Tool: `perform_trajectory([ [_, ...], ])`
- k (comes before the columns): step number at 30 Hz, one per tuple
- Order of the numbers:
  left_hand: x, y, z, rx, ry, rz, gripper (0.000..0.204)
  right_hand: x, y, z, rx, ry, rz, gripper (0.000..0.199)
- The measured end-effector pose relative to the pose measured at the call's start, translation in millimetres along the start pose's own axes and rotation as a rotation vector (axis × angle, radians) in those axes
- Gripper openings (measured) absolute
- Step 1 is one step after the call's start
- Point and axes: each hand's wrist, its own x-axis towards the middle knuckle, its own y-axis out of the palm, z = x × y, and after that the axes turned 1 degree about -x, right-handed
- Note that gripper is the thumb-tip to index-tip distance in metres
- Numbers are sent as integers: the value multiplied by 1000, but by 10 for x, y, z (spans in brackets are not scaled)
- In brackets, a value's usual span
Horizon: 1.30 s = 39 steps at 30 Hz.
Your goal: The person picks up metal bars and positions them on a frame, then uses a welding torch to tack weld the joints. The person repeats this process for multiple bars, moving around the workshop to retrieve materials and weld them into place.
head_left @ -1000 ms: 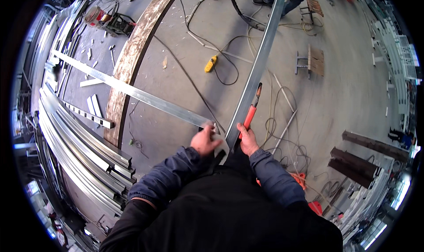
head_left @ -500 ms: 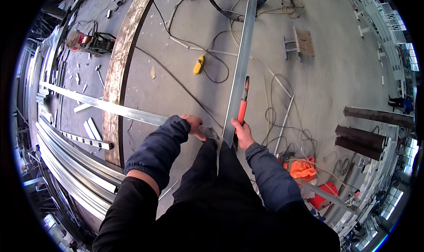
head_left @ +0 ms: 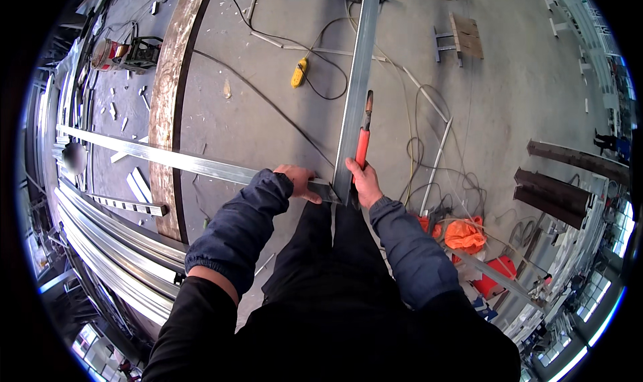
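My left hand [head_left: 298, 182] is wrapped over the end of a long silvery metal bar [head_left: 201, 168], which runs off to the left. My right hand [head_left: 364, 181] is closed around a red-handled tool [head_left: 362, 146] with a dark, worn metal end; its exact kind is unclear. That hand also presses the side of a second metal bar [head_left: 358, 81], which stretches away from me. The near ends of both bars meet in a corner just in front of my legs, seemingly touching. My right palm and some fingers are hidden.
A rusty beam [head_left: 167, 114] lies under the left bar. Stacked metal profiles [head_left: 114, 248] fill the left side. Cables and a yellow control box [head_left: 299, 72] lie ahead. A small wooden-topped stand [head_left: 465, 37], orange cloth [head_left: 464, 236] and brown steel sections [head_left: 552, 196] are at right.
The near ends of the two bars have come together, closing the small gap between them. My hands are closer together and keep their holds. The whole view has shifted slightly.
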Motion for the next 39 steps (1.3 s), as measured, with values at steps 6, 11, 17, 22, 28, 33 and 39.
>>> perform_trajectory([
  [6,548,265,219,-281,162,0,91,68,68,19,62,-8,1,55],
  [11,988,338,185,-391,131,143,87,74,53,-20,93,-9,-6,57],
  [17,1046,383,92,-679,194,195,60,81,21,-13,100,-41,-2,59],
  [22,1019,363,102,-772,223,217,61,40,41,82,20,-60,-17,48],
  [28,725,208,84,-797,274,220,55,41,238,70,105,3,-71,32],
  [33,-48,-132,381,-46,49,52,113,24,439,55,128,-55,-61,31],
  [39,-1185,22,1858,405,-36,-371,107,-107,488,5,100,-67,-26,55],
])
